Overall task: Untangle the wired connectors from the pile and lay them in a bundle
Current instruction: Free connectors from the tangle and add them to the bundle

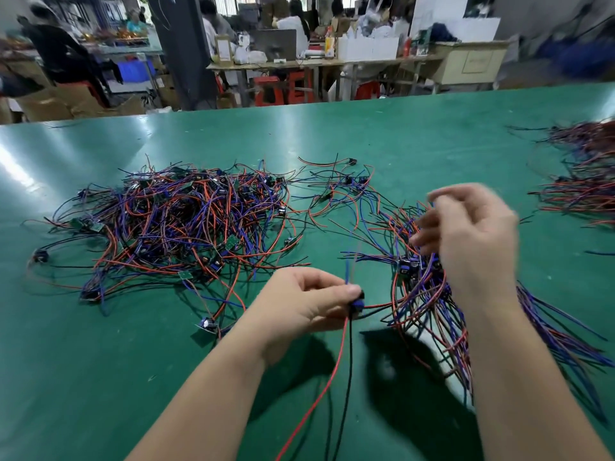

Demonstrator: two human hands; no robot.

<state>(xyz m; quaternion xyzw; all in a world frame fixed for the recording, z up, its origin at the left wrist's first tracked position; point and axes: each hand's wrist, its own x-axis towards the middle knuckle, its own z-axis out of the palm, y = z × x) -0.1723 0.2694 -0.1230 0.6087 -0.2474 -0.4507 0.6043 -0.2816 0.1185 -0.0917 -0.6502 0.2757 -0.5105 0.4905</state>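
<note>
A wide, glossy green surface (100,361) fills most of the view, and beyond its far edge stand cluttered workbenches with people seated at them. On the left-centre of the surface sprawls the big tangled pile of red, blue and black wired connectors (186,224), with small green circuit boards and dark plugs scattered through it and loose wire ends straggling out on every side. To its right, near the person, lies a smaller gathered bundle of the same wired connectors (429,294). Its dark plugs are clustered together at the middle and its wires fan out toward the near right edge. A further heap of red and dark wires (585,181) sits well apart at the far right, partly cut off by the frame. The right hand (472,234) hovers over the bundle with its fingers curled; it is blurred, so whether it grips any wire cannot be told. The left hand (306,304) is between the pile and the bundle, raised off the surface, pinching a single small blue-and-black connector (356,306) between thumb and fingers. From that connector a thin red wire (319,394) and a thin black wire (347,377) hang down toward the near edge, and a short blue end sticks up above the fingers. Just left of the left wrist lies one stray connector on a small board (208,325).
</note>
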